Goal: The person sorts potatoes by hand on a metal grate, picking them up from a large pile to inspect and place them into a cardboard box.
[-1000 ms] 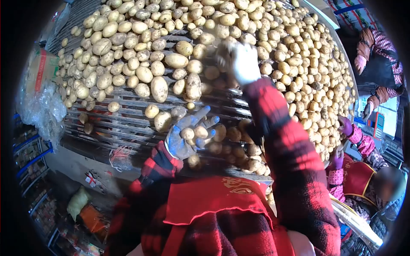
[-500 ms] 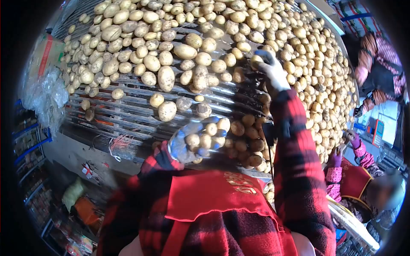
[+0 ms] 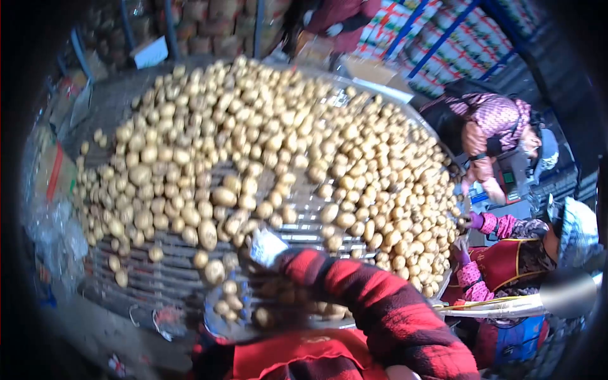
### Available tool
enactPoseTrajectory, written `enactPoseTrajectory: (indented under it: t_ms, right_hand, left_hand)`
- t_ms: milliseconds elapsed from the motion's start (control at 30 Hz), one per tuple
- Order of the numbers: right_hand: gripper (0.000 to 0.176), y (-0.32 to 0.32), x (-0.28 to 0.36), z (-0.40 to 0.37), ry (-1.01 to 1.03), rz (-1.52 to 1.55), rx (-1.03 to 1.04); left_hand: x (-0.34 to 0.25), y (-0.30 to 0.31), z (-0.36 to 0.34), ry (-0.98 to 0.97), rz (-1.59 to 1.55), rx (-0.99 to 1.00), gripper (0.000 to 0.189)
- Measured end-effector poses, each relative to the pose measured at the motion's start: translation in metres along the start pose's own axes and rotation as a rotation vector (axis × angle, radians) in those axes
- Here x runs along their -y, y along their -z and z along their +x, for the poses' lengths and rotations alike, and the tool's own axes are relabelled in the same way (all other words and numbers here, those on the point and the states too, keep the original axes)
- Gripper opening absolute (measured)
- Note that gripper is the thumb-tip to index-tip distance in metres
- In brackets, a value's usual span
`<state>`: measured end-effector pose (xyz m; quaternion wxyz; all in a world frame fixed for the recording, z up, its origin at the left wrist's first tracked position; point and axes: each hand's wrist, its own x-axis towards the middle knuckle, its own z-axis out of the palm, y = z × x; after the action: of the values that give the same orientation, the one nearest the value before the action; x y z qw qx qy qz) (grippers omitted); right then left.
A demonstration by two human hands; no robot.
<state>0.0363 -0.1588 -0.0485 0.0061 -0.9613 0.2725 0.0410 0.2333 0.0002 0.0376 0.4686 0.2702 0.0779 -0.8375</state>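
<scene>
My left hand (image 3: 220, 325), in a blue and grey glove, is cupped around several small potatoes (image 3: 230, 303) near the front edge of the slatted table. Farther in, my right hand (image 3: 266, 247) wears a pale glove and reaches across to the left, close to potatoes (image 3: 236, 223) on the slats. Blur and the glove's back hide its fingers, so what it holds, if anything, does not show. Between my right sleeve and the table's front edge, a few potatoes lie in shadow.
A large heap of potatoes (image 3: 272, 120) spreads over the slatted table (image 3: 171, 256). Two people (image 3: 491, 130) (image 3: 506, 263) stand along the right side, another person (image 3: 342, 22) at the far side. Plastic wrap (image 3: 57, 237) hangs at the left, and a pale pole (image 3: 500, 308) juts in at right.
The view has shifted, showing more of the far side. My right hand has moved from the right part of the heap leftward, nearer my left hand. The left still carries potatoes.
</scene>
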Motion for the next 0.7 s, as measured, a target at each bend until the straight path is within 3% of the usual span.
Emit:
enactPoseTrajectory:
  t_ms: [100, 133, 200, 267, 300, 333, 367, 400, 433, 500, 533, 600, 667, 700]
  right_hand:
    - [0.028, 0.028, -0.003, -0.040, -0.340, 0.514, -0.194]
    - [0.034, 0.057, 0.003, -0.057, -0.490, 0.767, -0.216]
    - [0.042, 0.115, 0.009, -0.088, -0.587, 0.975, 0.026]
    - [0.045, 0.113, 0.026, -0.122, -0.478, 0.861, -0.107]
    - [0.043, 0.128, 0.031, -0.134, -0.492, 0.791, 0.029]
    - [0.042, 0.147, 0.037, -0.144, -0.509, 0.728, 0.160]
    - [0.038, 0.184, 0.046, -0.153, -0.616, 0.675, 0.230]
    - [0.037, 0.175, 0.054, -0.166, -0.639, 0.612, 0.218]
    - [0.037, 0.177, 0.062, -0.179, -0.659, 0.630, 0.106]
    - [0.038, 0.168, 0.084, -0.211, -0.772, 0.643, -0.142]
    - [0.040, 0.157, 0.099, -0.229, -0.849, 0.621, -0.275]
    - [0.043, 0.150, 0.125, -0.263, -1.006, 0.927, -0.451]
    - [0.045, 0.155, 0.148, -0.311, -1.057, 1.548, -0.593]
    - [0.041, 0.129, 0.166, -0.334, -1.096, 1.609, -0.731]
  left_hand:
    - [0.016, 0.004, 0.002, -0.069, -0.117, -0.195, 0.019]
    - [0.017, 0.002, 0.005, -0.023, -0.150, -0.084, 0.026]
    - [0.023, -0.002, 0.015, 0.077, -0.084, -0.095, 0.031]
    - [0.028, 0.012, 0.032, 0.202, -0.040, 0.003, 0.036]
    - [0.031, 0.005, 0.038, 0.271, -0.033, 0.074, 0.039]
    - [0.040, -0.004, 0.040, 0.210, 0.233, -0.091, 0.041]
    - [0.044, -0.008, 0.041, 0.290, 0.139, 0.003, 0.028]
    - [0.047, -0.001, 0.058, 0.415, 0.166, 0.116, 0.027]
    - [0.050, 0.014, 0.075, 0.290, 0.434, 0.214, 0.028]
    - [0.058, 0.009, 0.090, 0.294, 0.621, 0.392, 0.025]
    - [0.065, 0.003, 0.100, 0.435, 0.468, 0.404, 0.024]
    - [0.083, 0.000, 0.117, 0.725, 0.104, 0.326, 0.025]
    - [0.112, -0.041, 0.102, 0.906, -0.009, 0.278, 0.032]
    - [0.120, -0.038, 0.106, 0.946, -0.004, 0.331, 0.037]
